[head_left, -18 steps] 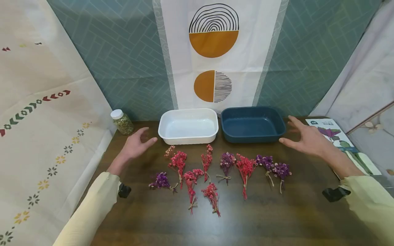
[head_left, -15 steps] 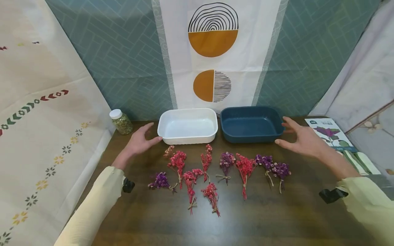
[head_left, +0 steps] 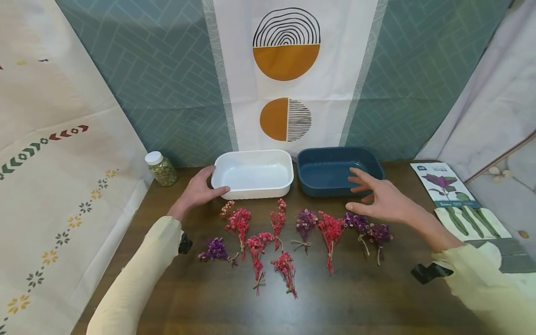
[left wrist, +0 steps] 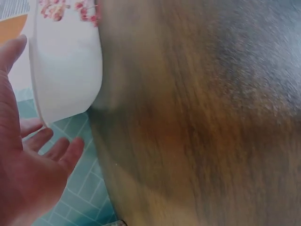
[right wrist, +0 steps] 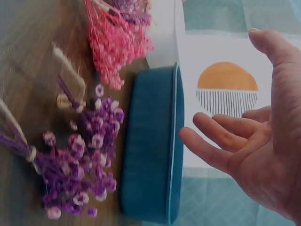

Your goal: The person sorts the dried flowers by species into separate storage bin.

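Head view: floor of blue tray [head_left: 324,175] (hidden in right wrist view).

Five pink flower bunches [head_left: 331,228], four purple bunches [head_left: 307,220], two trays [head_left: 255,192] (one white, one blue), one jar [head_left: 164,173]

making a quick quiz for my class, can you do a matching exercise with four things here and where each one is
Column one
1. Printed card
2. Left hand
3. Jar
4. Right hand

Column two, as the head view shows it
A. Furthest left of the four
B. Nearest the dark blue tray, holding nothing
C. Furthest right of the four
D. At the left end of the white tray

Right pairs: 1-C, 2-D, 3-A, 4-B
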Demonstrator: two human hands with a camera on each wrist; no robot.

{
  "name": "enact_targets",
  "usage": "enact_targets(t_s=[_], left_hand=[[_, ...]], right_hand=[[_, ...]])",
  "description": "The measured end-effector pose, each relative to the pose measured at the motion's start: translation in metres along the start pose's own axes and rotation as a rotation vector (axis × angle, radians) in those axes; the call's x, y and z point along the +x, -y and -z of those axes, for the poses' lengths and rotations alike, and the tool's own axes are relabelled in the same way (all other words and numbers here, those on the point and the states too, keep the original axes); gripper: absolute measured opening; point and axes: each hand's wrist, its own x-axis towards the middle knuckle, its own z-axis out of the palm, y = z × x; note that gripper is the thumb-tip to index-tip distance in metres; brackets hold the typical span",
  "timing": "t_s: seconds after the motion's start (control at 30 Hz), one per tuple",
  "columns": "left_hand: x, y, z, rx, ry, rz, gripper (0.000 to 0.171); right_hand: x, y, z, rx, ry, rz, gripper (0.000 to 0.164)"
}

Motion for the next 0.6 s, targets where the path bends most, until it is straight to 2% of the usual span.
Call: enact_targets(t_s=[0.2,0.43,0.6], left_hand=[[0.000,0.001,-0.003,0.034,-0.014,-0.031,0.092],[0.000,-0.001,0.000,0.052,-0.001,0.001,0.095],[0.003,-0.001,-0.002,0.064,0.004,-0.004,0.094]], right_hand=[[0.005,0.011,-0.010,0.021,0.019,0.049,0.088],[0.013,0.020,-0.024,0.107,0.039,0.085,0.086],[0.021,0.028,-0.038,0.124,0.014,0.087,0.074]])
